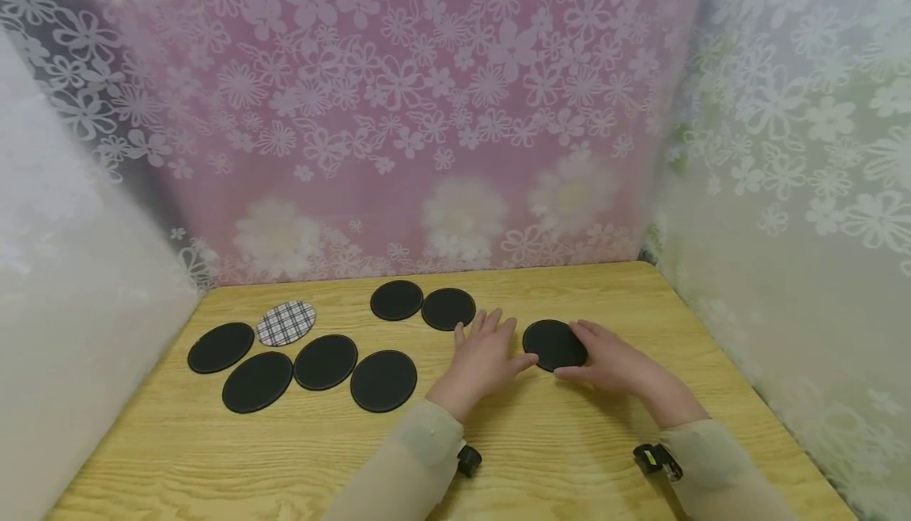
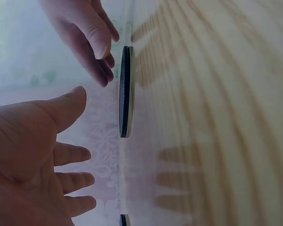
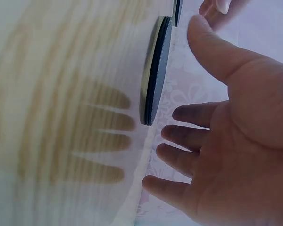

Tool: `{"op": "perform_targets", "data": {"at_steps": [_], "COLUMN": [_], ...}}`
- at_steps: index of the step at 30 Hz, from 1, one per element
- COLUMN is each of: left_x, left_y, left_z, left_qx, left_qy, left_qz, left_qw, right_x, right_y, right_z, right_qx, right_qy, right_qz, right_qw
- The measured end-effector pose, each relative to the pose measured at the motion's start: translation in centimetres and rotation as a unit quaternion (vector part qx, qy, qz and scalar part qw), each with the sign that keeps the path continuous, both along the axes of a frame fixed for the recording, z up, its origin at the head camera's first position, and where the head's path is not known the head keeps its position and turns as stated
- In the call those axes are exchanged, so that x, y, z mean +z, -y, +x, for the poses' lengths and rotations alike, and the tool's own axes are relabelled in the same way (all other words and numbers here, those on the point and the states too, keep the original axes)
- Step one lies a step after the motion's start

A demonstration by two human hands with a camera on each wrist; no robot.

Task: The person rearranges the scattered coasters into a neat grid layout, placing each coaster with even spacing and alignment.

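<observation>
A round black coaster (image 1: 551, 345) lies flat on the right part of the table, between the two hands. Its edge looks layered in the right wrist view, like thin discs stacked together (image 3: 156, 75). To its left, the left hand (image 1: 484, 359) hovers palm down with spread, straight fingers and its thumb toward the coaster's near-left edge. My right hand (image 1: 612, 359) hovers over the coaster's right rim, thumb and fingers apart and holding nothing. Both wrist views show a gap between the fingers and the coaster.
Two black coasters (image 1: 396, 300) lie side by side at the back middle. Several more black coasters (image 1: 257, 382) lie at the left, beside one plaid white coaster (image 1: 286, 323). Flowered curtains (image 1: 441, 110) enclose the wooden table (image 1: 555, 458) at the back and sides.
</observation>
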State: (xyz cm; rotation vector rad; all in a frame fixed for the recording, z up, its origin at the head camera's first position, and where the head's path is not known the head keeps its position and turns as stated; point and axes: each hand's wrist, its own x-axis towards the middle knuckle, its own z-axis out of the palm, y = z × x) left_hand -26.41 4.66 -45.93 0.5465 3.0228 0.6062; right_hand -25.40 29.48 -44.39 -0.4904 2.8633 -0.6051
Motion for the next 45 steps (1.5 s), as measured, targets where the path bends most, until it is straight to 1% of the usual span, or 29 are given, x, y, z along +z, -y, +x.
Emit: {"op": "perform_targets", "data": {"at_steps": [3,6,11,16,23,28,33,38,45], "left_x": [-0.1,-0.3,-0.3,-0.3,-0.3,-0.3,-0.2,-0.2,-0.7], "left_y": [-0.7,-1.3,-1.9,-2.3,-3.0,-3.1,-3.1,-3.2,-3.2], "left_z": [-0.2,-0.4,-0.3,-0.2,-0.5,-0.8,-1.1,-1.2,-1.3], "left_qx": [0.000,-0.001,-0.001,-0.001,0.000,0.002,-0.001,-0.002,0.002], "left_qy": [0.005,0.005,0.002,-0.005,-0.004,-0.001,0.008,0.009,0.007], "left_qz": [-0.004,-0.013,-0.027,-0.032,-0.040,-0.041,-0.038,-0.044,-0.043], "left_qw": [1.0000,0.9999,0.9996,0.9995,0.9992,0.9991,0.9992,0.9990,0.9991], "right_x": [-0.1,-0.1,0.0,0.0,0.4,0.7,0.7,1.0,1.1], "right_y": [-0.1,-0.1,0.0,0.3,0.3,0.5,0.5,0.4,0.2], "right_z": [0.0,0.1,0.2,0.0,-0.4,-1.0,-1.5,-1.5,-1.6], "right_qx": [-0.008,-0.012,-0.019,-0.022,-0.046,-0.049,-0.049,-0.048,-0.054], "right_qy": [0.012,0.015,0.020,0.006,-0.010,-0.013,-0.010,-0.005,0.007], "right_qz": [0.002,0.008,0.023,0.039,0.051,0.056,0.049,0.047,0.045], "right_qw": [0.9999,0.9998,0.9994,0.9990,0.9976,0.9972,0.9975,0.9978,0.9975]}}
